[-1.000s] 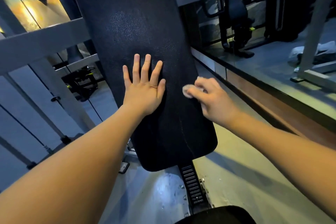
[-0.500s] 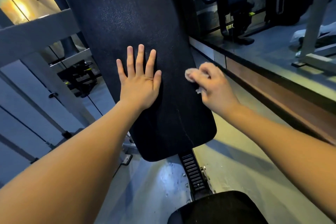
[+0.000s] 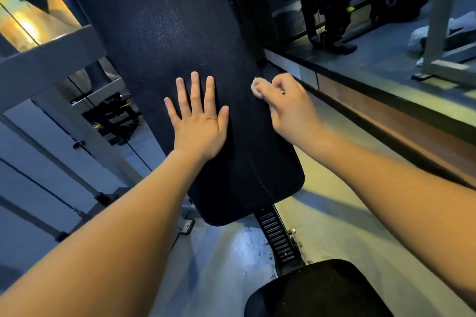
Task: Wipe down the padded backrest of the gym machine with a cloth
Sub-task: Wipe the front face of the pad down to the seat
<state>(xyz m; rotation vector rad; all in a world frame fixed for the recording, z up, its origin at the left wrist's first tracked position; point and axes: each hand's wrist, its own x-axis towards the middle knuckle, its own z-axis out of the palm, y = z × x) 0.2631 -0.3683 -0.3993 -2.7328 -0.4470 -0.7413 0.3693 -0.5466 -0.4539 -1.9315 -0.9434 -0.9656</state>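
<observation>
Right hand point(image 3: 291, 108), its grip pinching the cloth point(image 3: 257, 87), seemingly soft and light, bunched against the firm-looking backrest point(image 3: 167, 33); left hand point(image 3: 198, 121) lay flat, released.

Two bare forearms point(image 3: 123, 234), uncovered along all their visible length; bare left hand point(image 3: 199, 127); bare right hand point(image 3: 291, 110); slender fingers point(image 3: 195, 90)

Floor point(image 3: 334, 229): pale grey and glossy, with cool light on it.
Left: grey metal beams point(image 3: 51, 67), crossed by thin black cables point(image 3: 41, 187).
Far left: warm orange glow point(image 3: 25, 28).
Right: long brown ledge point(image 3: 399, 134), with a dark machine point(image 3: 331, 8) behind it.
</observation>
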